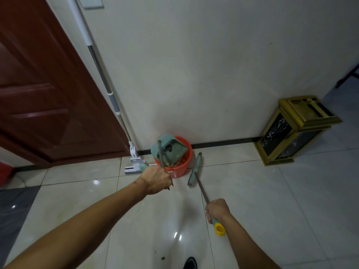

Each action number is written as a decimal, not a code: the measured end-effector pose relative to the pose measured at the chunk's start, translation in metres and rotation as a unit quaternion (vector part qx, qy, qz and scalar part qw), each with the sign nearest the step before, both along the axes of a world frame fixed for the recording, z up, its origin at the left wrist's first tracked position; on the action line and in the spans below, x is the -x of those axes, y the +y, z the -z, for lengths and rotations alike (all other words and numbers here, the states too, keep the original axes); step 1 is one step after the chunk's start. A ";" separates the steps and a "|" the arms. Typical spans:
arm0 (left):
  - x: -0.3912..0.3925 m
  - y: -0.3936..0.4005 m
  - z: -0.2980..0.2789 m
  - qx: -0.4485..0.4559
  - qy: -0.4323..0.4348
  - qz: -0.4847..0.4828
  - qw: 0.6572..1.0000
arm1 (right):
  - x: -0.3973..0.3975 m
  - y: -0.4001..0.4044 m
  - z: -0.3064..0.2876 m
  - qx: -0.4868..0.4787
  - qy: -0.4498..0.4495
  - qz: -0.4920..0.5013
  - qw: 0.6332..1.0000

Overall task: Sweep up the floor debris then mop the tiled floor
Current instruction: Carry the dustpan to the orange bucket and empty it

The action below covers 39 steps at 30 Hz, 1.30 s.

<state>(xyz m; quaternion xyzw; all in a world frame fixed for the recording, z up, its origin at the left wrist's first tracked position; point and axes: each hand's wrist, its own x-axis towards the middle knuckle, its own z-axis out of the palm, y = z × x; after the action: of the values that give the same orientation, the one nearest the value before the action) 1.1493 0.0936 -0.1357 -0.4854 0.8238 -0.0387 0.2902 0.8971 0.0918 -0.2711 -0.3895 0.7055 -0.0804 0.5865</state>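
Note:
My left hand (157, 178) grips the thin handle of a teal dustpan (171, 150), which is tipped over the red bucket (179, 168) by the wall. My right hand (216, 209) holds the teal and yellow end of a broom handle. The teal broom head (195, 170) rests on the tiled floor (252, 200) just right of the bucket. A white and grey mop (116, 105) leans against the wall beside the door, its flat head on the floor left of the bucket. Small dark specks of debris (162, 258) lie on the tiles near my foot.
A dark red wooden door (44, 94) fills the left. A gold and black bin (293, 133) stands against the wall at the right. A dark mat (13, 214) lies at the lower left. My black shoe (190, 263) shows at the bottom edge.

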 end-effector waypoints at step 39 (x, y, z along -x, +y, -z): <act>0.047 0.273 -0.033 0.224 0.180 -0.332 0.899 | 0.082 0.200 -0.033 0.053 0.020 -0.123 0.991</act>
<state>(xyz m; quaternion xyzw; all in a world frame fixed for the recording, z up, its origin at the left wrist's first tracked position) 1.1020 0.3663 -0.1022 -0.7815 0.6226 -0.0356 0.0170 0.8151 0.2915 -0.2379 -0.5056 0.6584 -0.0367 0.5564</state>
